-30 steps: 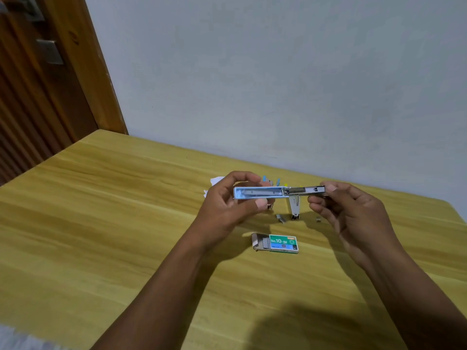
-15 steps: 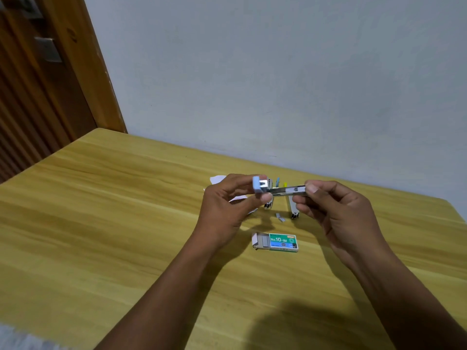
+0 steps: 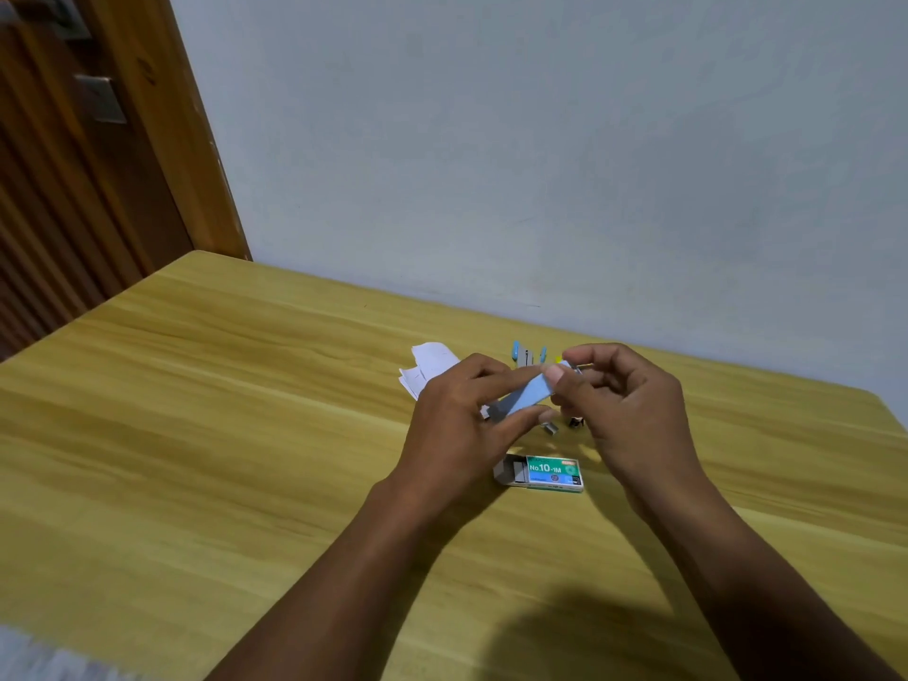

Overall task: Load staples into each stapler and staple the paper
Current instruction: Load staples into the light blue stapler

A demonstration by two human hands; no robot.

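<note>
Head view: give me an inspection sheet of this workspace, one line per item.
Surface: wooden table, set against a pale wall.
Job's things: light blue stapler held above the table by both hands; staple box marked No.10-1M, tray slid partly out; white paper behind the left hand; more staplers behind the hands, partly hidden.
Clutter: loose staple strip near the box; small dark item, too small to identify.
Grippers: left hand grips the stapler's lower end; right hand pinches its upper end.
Cables: nothing seen.
Surroundings: wooden door and frame at left.
</note>
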